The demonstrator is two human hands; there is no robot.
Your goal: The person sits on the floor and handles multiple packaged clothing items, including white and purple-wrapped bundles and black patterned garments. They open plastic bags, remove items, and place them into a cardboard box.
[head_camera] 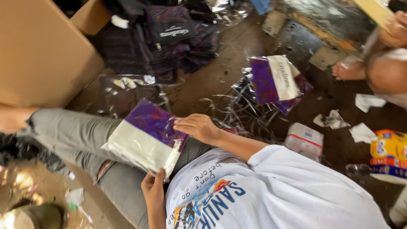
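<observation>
Head view. I logged the left hand (pixel 153 186) low by the white printed shirt (pixel 271 191), fingers curled up and pinching the near corner of a flat clear-plastic packet of folded purple and cream cloth (pixel 146 138). The packet lay tilted across the grey-trousered thigh (pixel 76 135). The right hand (pixel 197 126) reached in from the right, wrist bent, palm down, fingers flat on the packet's upper right edge, pressing rather than clenched. A second like packet (pixel 275 79) lay on the dark wooden floor (pixel 203 80), well apart, near another person's bare foot (pixel 347 71).
</observation>
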